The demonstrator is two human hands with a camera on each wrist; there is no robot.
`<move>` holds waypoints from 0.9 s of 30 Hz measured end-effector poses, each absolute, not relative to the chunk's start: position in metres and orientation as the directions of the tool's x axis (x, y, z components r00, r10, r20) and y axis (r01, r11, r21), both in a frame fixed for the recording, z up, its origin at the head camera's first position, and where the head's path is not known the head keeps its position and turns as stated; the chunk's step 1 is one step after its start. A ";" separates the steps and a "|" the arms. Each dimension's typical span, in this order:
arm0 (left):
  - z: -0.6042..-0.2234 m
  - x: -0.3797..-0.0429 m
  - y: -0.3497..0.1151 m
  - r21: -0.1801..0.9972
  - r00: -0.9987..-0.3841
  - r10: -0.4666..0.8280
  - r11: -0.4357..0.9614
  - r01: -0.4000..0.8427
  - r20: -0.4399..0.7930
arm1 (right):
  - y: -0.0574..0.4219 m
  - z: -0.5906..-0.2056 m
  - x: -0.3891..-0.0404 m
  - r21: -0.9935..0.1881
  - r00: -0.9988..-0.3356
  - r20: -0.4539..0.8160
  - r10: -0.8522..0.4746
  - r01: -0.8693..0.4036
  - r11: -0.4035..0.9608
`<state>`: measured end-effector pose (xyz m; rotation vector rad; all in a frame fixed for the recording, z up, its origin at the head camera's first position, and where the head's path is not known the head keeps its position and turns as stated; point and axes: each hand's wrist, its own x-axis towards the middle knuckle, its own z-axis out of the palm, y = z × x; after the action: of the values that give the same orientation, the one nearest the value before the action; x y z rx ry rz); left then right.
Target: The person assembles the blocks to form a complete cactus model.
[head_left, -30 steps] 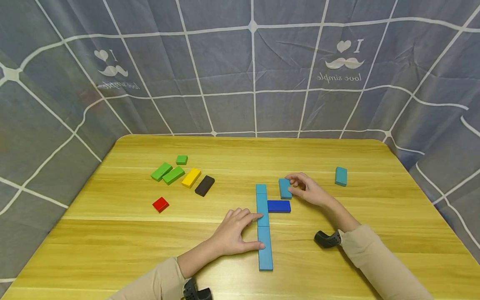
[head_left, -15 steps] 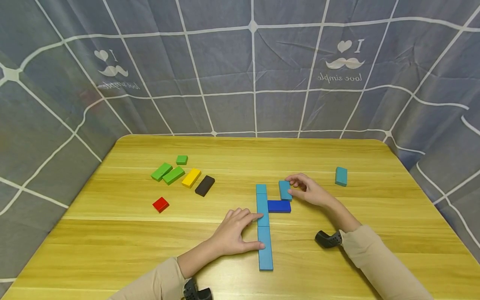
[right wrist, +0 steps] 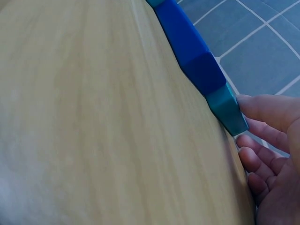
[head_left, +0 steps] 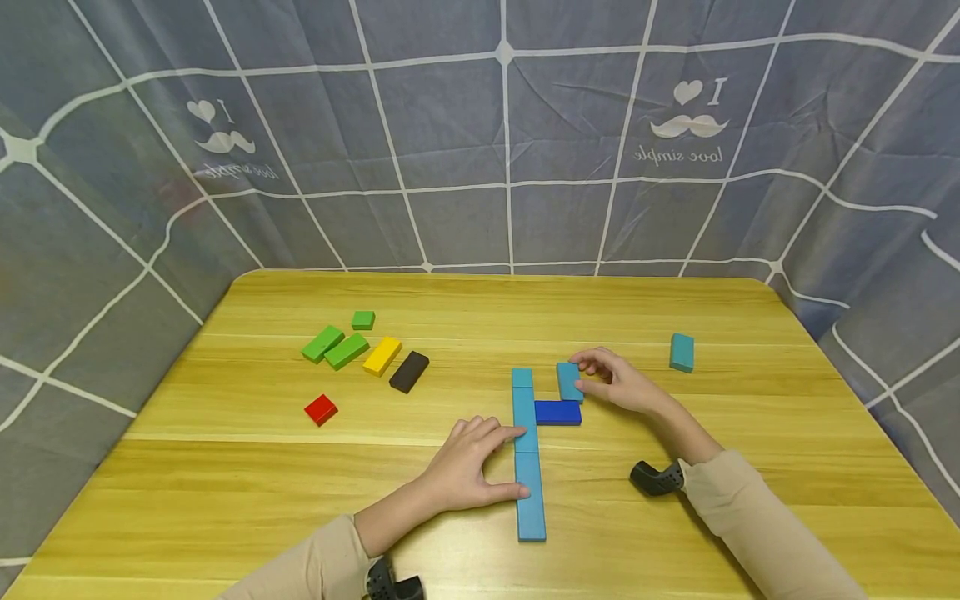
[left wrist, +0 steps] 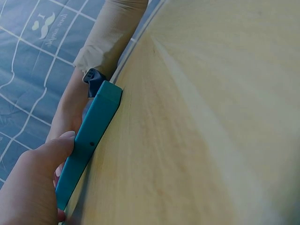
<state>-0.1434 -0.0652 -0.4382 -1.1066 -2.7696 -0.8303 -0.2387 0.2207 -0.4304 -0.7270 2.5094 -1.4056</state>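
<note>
In the head view, a column of light-blue blocks (head_left: 531, 521) lies end to end on the table, running away from the person. My left hand (head_left: 474, 467) rests its index finger and thumb on the column, the two spread apart. A dark-blue block (head_left: 558, 412) lies crosswise, its left end against the column's right side. My right hand (head_left: 618, 382) pinches a separate light-blue block (head_left: 567, 379) by thumb and index finger at its right side and far end. Its near end meets the dark-blue block. In the right wrist view the thumb (right wrist: 262, 108) touches this light-blue block (right wrist: 226, 108).
Two long green blocks (head_left: 347, 351), a small green block (head_left: 363, 320), a yellow block (head_left: 383, 356), a black block (head_left: 409, 372) and a red block (head_left: 321, 409) lie at the left. A teal block (head_left: 682, 352) lies far right. A grey curtain (head_left: 450, 150) hangs behind the table.
My right hand has slid the light-blue block slightly nearer, up to the dark-blue block. During the last half second it has barely shifted. My left hand has stayed in place.
</note>
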 end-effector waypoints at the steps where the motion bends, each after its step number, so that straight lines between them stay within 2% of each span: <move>1: -0.438 -0.143 -0.065 0.463 -0.743 0.627 0.601 0.652 0.233 | 0.220 -0.430 -0.239 -0.835 -0.866 0.081 -0.493 -0.329 0.441; 13: -0.439 -0.144 -0.065 0.460 -0.743 0.629 0.602 0.653 0.231 | 0.220 -0.429 -0.238 -0.840 -0.866 0.081 -0.493 -0.325 0.434; 19: -0.440 -0.144 -0.065 0.461 -0.743 0.628 0.602 0.652 0.230 | 0.234 -0.429 -0.242 -0.852 -0.867 0.201 -0.456 -0.384 0.355; 27: -0.440 -0.144 -0.066 0.466 -0.745 0.628 0.602 0.648 0.224 | 0.283 -0.417 -0.245 -0.739 -0.929 0.272 -0.251 -0.368 0.564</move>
<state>-0.1436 -0.0655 -0.4398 -1.1063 -2.7787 -0.8322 -0.2450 0.2831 -0.4168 -0.5762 2.8964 -1.4215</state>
